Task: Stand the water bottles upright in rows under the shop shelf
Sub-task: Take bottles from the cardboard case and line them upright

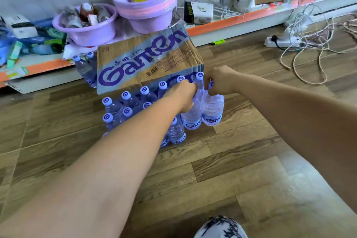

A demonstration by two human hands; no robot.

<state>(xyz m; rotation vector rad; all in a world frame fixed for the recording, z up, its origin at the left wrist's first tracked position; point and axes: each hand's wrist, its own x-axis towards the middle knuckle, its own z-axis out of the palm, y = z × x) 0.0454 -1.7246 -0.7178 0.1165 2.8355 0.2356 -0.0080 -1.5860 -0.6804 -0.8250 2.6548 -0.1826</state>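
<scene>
Several clear water bottles (126,109) with pale blue caps stand upright in rows on the wooden floor, in front of the low shop shelf (228,19). A flattened Ganten cardboard sheet (146,58) lies on top of the back rows. My left hand (183,96) grips the neck of a bottle (192,118) at the right end of the group. Right beside it, my right hand (218,82) holds another bottle (212,111) by its cap and neck. Both bottles are upright at the group's right edge; I cannot tell whether they touch the floor.
Two purple plastic basins (146,6) with small goods sit on the shelf behind the bottles, beside boxes and packets. A power strip (280,41) and tangled cables lie on the floor at the right. My knee (220,228) shows at the bottom edge.
</scene>
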